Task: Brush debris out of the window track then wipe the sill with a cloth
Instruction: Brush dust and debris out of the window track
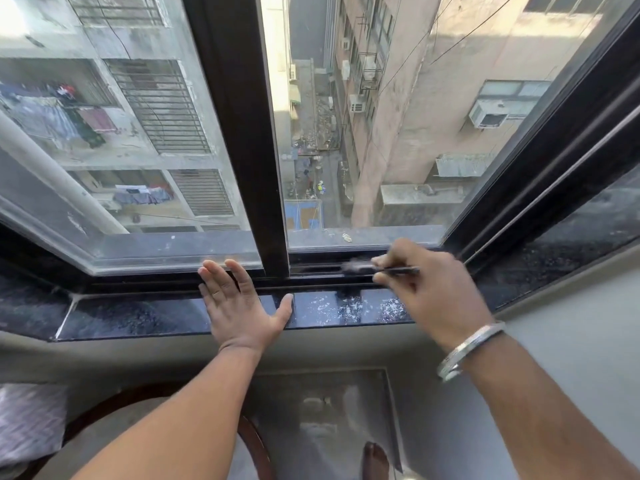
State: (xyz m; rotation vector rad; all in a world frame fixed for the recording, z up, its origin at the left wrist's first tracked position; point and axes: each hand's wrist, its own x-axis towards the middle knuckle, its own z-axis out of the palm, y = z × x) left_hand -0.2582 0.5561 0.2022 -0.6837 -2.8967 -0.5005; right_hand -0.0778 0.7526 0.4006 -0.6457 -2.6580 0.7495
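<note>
My right hand (429,289) grips a small dark brush (360,267), blurred, with its bristle end down in the black window track (318,270) just right of the centre frame. My left hand (239,303) lies flat, fingers spread, on the dark polished stone sill (138,317), its fingertips reaching the track edge. White specks of debris (349,306) lie on the sill below the brush. No cloth is in view.
A dark vertical window frame (242,133) divides the left glass pane from the right one. The sill bends away at the right (568,251). Below are a grey wall, a round wooden chair edge (256,445) and a patterned cushion (27,420).
</note>
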